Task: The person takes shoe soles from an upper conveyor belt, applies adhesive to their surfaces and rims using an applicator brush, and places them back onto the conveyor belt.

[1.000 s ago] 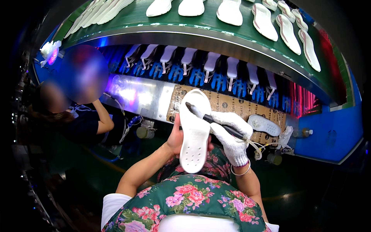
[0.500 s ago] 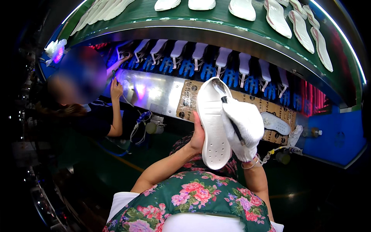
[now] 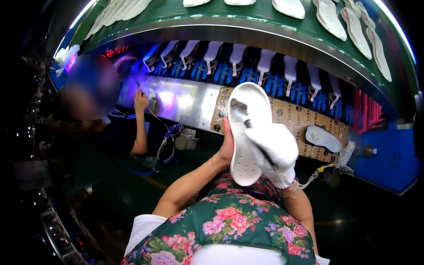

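A white shoe sole [image 3: 246, 145] with a raised rim and small holes at its near end stands tilted up in front of me. My left hand [image 3: 227, 143] grips it by its left edge. In a white knitted glove, my right hand [image 3: 276, 150] is closed around the dark handle of a brush [image 3: 240, 108]. The bristles touch the inner face of the sole near its far end, at the left rim. The glove covers part of the sole's right side.
Ahead, a conveyor carries several upright shoe parts [image 3: 264, 59]. Cardboard [image 3: 304, 117] covers part of the metal ledge, with another sole [image 3: 324, 139] on it. More soles [image 3: 355, 33] lie on the green shelf [image 3: 194, 20] above. At left, a co-worker's hand [image 3: 140, 100] holds a thin tool.
The brush has moved from the sole's far right rim to its left side. My view has shifted a little, and the co-worker's far arm has drawn back.
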